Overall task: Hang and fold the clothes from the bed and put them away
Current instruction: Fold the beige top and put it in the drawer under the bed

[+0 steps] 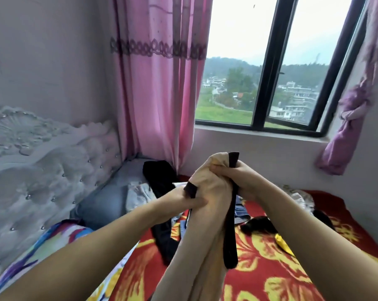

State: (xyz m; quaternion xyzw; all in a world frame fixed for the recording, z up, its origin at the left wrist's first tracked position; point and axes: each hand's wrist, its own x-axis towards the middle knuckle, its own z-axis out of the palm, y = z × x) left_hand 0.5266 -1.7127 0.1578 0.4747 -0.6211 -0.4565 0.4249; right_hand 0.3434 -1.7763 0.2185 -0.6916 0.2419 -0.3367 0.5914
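Note:
I hold a beige garment (205, 216) with black trim up in front of me over the bed (266, 276). My left hand (183, 203) grips its lower black edge. My right hand (235, 174) grips its top, higher and to the right. The beige cloth hangs down between my forearms, and a black strap (230, 240) dangles beside it. More clothes lie on the red and yellow blanket: a black garment (159, 179), a dark one (164, 237), a black piece (257, 224) and a yellow item (282, 244).
A grey tufted headboard (42, 161) stands at the left with a grey pillow (101, 205) and a colourful pillow (60, 240). A pink curtain (157, 83) hangs in the corner. The window (268, 68) and its sill are beyond the bed. A knotted purple curtain (348, 122) hangs at right.

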